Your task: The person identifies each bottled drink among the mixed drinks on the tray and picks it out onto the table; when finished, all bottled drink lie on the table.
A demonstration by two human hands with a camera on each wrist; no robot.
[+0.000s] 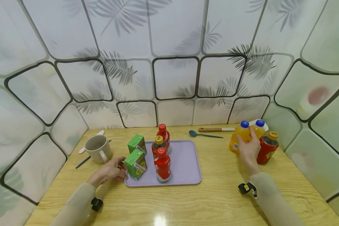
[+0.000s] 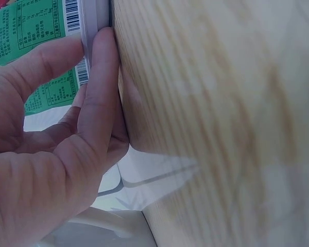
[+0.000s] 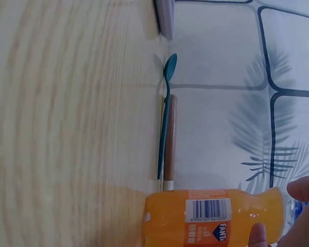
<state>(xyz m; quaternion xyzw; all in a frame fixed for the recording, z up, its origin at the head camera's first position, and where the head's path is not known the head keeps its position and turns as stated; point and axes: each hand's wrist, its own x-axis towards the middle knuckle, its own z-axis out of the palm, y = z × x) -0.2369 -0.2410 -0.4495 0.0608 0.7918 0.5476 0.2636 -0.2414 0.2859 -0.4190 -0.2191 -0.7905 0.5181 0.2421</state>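
Observation:
At the near left corner of a lilac tray (image 1: 186,161), my left hand (image 1: 112,170) pinches the rim (image 2: 96,18) between thumb and fingers. Two green drink cartons (image 1: 135,164) stand on the tray's left side, the nearer one close to that hand. Beside them are two red-capped bottles (image 1: 162,166) and a yellow-capped dark cola bottle (image 1: 159,145). Over on the right, my right hand (image 1: 249,153) grips an orange soda bottle (image 3: 211,216) near its top. A second orange bottle (image 1: 260,130) and a larger red-labelled, yellow-capped bottle (image 1: 267,150) stand close by it.
A grey mug (image 1: 97,148) stands left of the tray, with a pale spoon (image 1: 82,150) and a dark thin stick (image 1: 83,161) around it. Behind the tray's right end lie a teal spoon (image 1: 206,135) and a wooden-handled spatula (image 1: 212,129). Patterned walls enclose the table's back and sides.

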